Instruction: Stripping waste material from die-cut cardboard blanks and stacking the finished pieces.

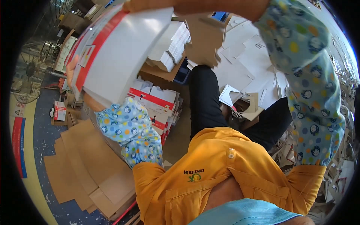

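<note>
White flat cardboard sheets with a red band, apparently a stack, are held up tilted at the upper left. My left hand grips their left edge, its fingers curled over the side; part of the palm is behind the sheets. Across the top reaches my right arm, and my right hand is at the sheets' upper edge, partly cut off by the picture's rim. Its visible fingers press on that edge. Patterned blue sleeve covers are on both forearms.
Red-and-white flat cartons are piled below the held sheets. Behind them stands a stack of white card. Brown cardboard sheets lie at lower left, near a fan. White offcuts cover the area at right.
</note>
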Available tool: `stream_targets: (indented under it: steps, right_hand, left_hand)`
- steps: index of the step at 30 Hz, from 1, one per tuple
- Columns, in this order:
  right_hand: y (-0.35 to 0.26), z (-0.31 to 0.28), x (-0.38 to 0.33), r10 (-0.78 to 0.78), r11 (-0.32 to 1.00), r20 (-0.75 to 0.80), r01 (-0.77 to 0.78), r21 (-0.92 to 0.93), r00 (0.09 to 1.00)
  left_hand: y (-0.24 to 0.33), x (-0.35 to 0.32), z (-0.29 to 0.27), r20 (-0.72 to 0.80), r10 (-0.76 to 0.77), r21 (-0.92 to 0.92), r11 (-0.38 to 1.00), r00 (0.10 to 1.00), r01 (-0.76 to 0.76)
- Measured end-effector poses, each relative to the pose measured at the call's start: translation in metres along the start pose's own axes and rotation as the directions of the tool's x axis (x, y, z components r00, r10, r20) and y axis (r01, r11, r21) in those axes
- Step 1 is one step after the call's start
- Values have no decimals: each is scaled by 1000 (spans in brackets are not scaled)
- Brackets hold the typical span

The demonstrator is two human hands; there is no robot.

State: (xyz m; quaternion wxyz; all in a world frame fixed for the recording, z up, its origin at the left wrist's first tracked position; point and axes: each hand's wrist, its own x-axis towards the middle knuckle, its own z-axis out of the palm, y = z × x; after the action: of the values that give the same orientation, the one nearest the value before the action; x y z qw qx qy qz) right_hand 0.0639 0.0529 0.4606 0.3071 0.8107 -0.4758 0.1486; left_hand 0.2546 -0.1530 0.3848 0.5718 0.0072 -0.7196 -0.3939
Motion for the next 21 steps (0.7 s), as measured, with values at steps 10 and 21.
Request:
stream_targets:
  steps: [10,21]
  right_hand:
    - [-4,16,-52,255,945,-71,-233,231,964]
    - [29,125,-191,673,620,131,-652,436,728]
  left_hand:
    - [-14,-26,-61,-233,73,-30,996,970,-82]
    - [76,-12,-96,259,-511,-770,403,820,494]
